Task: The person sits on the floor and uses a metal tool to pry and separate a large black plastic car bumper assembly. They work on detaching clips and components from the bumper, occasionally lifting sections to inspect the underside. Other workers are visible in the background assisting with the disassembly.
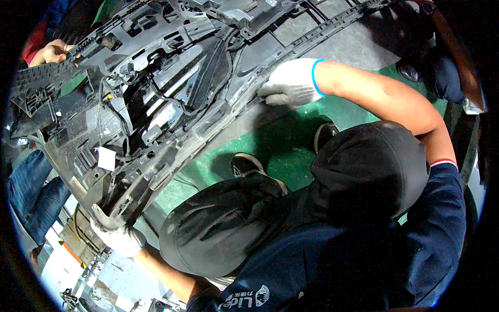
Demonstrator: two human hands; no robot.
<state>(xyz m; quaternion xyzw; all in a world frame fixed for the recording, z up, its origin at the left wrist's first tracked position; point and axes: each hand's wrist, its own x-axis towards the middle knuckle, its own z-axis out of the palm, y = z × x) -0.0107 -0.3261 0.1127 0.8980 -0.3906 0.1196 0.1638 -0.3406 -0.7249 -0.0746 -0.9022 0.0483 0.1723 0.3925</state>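
Observation:
A large black car bumper (171, 125), its inner side up, stretches from the lower left to the top right in front of me. Wiring runs across its ribbed plastic, and a white label (106, 158) sits near its left end. My left hand (118, 239), in a white glove, is closed on the bumper's near left corner, its fingertips partly hidden by the plastic. My right hand (293, 82), in a white glove with a blue cuff, grips the near long edge with its fingers curled at the rim.
Another person's bare hand (52, 53) touches the bumper's far left edge. Jeans-clad legs (36, 197) stand at the left, and a further person (447, 57) is at the right. Below my left arm lies a worn metal surface (117, 278). Green floor (280, 151) shows around my shoes.

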